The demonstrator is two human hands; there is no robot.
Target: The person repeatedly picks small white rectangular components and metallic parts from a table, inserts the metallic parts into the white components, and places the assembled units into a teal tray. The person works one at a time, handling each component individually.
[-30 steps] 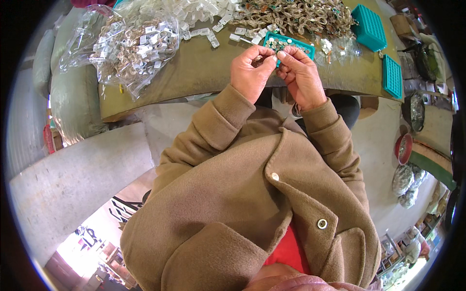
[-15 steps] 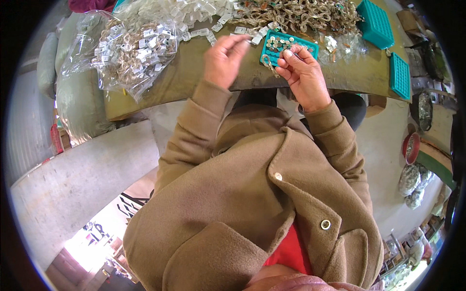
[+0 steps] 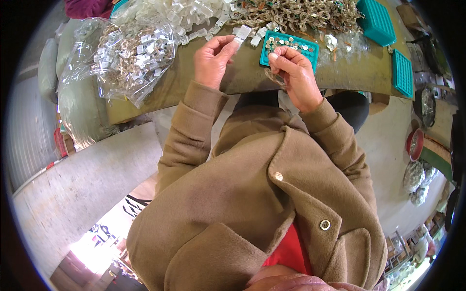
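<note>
My left hand [image 3: 212, 62] is closed in a pinch on a small white plastic tag [image 3: 243, 33], above the table's far side. My right hand [image 3: 297, 76] pinches a beige cord loop [image 3: 275, 77], which hangs below its fingertips. Behind that hand lies a teal tray [image 3: 313, 54] with several small round, button-like pieces in it; the hand covers part of its near side. A heap of white plastic tags [image 3: 199, 18] spreads beyond my left hand. Farther right is a large pile of beige cord loops [image 3: 310, 15].
A clear plastic bag [image 3: 138, 58] of tagged cord loops sits on the table [image 3: 184, 77] at left. A stack of teal trays [image 3: 376, 22] and a single teal tray [image 3: 402, 72] are at its right end. A purple sleeve [image 3: 87, 7] shows at far left.
My left hand has drawn slightly left and down, now with a white tag at its fingertips. The right hand has shifted slightly down and left with the cord loop.
</note>
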